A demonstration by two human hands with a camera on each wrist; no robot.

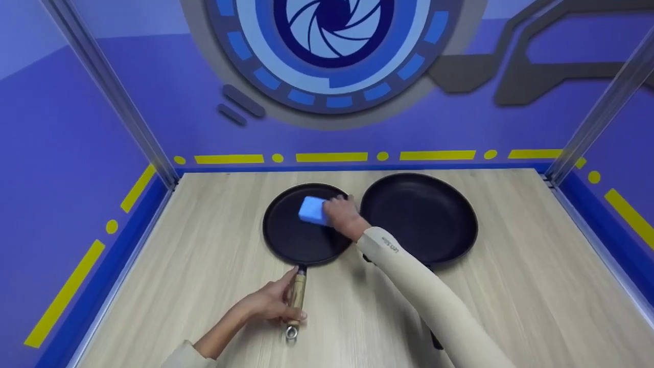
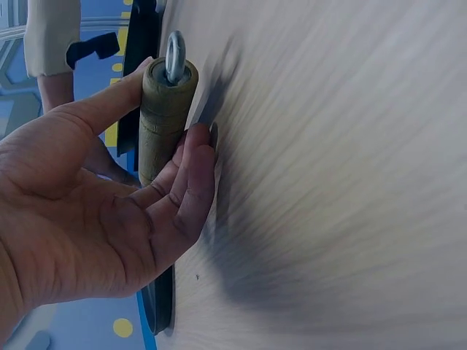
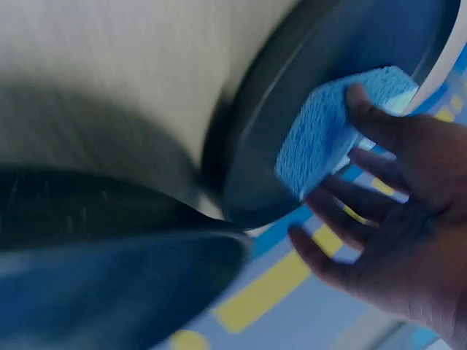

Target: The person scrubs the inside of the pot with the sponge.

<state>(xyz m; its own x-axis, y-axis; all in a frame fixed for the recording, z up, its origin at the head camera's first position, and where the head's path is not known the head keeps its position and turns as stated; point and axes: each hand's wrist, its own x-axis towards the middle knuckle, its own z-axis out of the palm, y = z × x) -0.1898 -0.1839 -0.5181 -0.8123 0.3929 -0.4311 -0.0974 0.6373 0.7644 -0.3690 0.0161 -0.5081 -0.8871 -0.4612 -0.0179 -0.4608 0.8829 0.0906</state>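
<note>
A flat black pan (image 1: 301, 237) with a low rim lies on the table, its wooden handle (image 1: 299, 291) pointing toward me. My left hand (image 1: 271, 301) grips that handle; in the left wrist view the thumb and fingers (image 2: 193, 189) curl round the wood, below a metal hanging ring (image 2: 175, 57). Over the pan's upper right part, my right hand (image 1: 343, 214) holds a light blue sponge (image 1: 313, 210). The right wrist view shows the thumb pressed on one face of the sponge (image 3: 321, 124), with fingertips at its other side.
A larger, deeper black frying pan (image 1: 419, 214) stands just right of the flat pan, its dark handle (image 1: 435, 341) partly hidden under my right sleeve (image 1: 424, 286). Blue panelled walls (image 1: 332, 143) enclose the pale wood table (image 1: 204, 235) at the back and sides.
</note>
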